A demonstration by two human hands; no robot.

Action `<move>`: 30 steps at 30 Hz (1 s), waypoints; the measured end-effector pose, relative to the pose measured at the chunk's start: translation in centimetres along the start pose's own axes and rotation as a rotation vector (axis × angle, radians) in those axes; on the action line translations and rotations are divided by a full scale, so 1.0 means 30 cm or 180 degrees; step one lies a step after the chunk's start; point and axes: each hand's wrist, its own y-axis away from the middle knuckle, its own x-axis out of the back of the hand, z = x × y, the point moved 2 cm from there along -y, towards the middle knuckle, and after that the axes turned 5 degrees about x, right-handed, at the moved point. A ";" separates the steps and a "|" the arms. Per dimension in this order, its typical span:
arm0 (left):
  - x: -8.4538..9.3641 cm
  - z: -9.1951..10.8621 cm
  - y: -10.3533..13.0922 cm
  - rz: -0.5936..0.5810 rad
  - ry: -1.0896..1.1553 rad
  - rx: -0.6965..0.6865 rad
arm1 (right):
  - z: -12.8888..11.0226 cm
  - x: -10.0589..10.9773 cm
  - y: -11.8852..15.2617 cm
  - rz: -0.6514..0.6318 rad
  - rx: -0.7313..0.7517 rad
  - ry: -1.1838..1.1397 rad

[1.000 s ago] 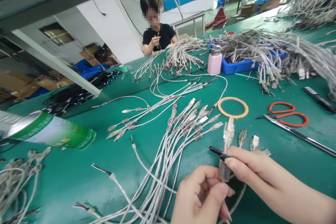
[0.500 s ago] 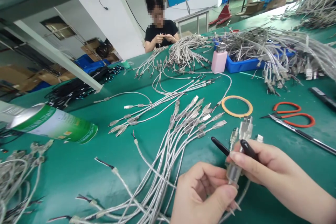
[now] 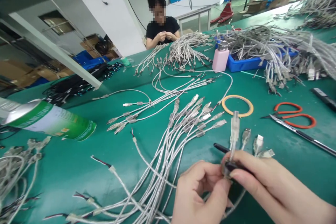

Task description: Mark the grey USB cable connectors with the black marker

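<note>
My left hand (image 3: 201, 192) is closed, thumb and fingers pinching a clear-sheathed USB cable (image 3: 234, 131) just below its plug, which points up. My right hand (image 3: 265, 178) is closed around a slim black tool (image 3: 219, 147) with two dark arms; its exact kind is unclear. One dark arm lies across the cable where both hands meet, and the fingers hide the contact. Behind the right hand, several more USB plugs (image 3: 258, 141) stick up, their cables partly hidden. Left of my hands lies a fan of silver USB cables (image 3: 160, 168).
Beyond my hands lie a yellow tape roll (image 3: 251, 105), orange-handled scissors (image 3: 301, 116) and a pen-like knife (image 3: 301, 134). A pink bottle (image 3: 220, 59) stands by a blue tray (image 3: 244, 64) heaped with cables. At left is a green can (image 3: 55, 119). A person (image 3: 162, 29) sits opposite.
The cable's plug has turned and shifted left. The black tool's near arm has swung down across the cable. More plugs now show behind my right hand.
</note>
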 end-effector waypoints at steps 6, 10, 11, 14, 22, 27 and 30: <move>-0.007 0.010 -0.001 -0.0098 0.0332 0.0093 | -0.010 -0.028 0.016 -0.0935 0.0012 -0.0090; -0.007 0.004 -0.001 -0.0330 0.0333 0.0181 | 0.013 -0.017 0.022 -0.0888 -0.0039 0.0301; -0.007 0.002 -0.001 -0.0443 0.0408 0.0309 | 0.020 -0.007 0.020 -0.0673 -0.0041 0.0416; -0.005 -0.005 -0.006 -0.0765 0.0893 0.0522 | 0.039 0.018 0.007 -0.0043 -0.0199 0.0162; -0.009 0.006 -0.002 -0.0801 0.1550 0.0464 | 0.090 0.011 -0.006 -0.0085 -0.0769 -0.1308; -0.014 0.015 0.005 -0.0811 0.1570 0.0476 | 0.105 0.010 0.001 0.0053 -0.0727 -0.1367; -0.014 0.007 -0.001 -0.1005 0.1628 0.0396 | 0.104 0.006 0.001 0.0111 -0.0690 -0.1338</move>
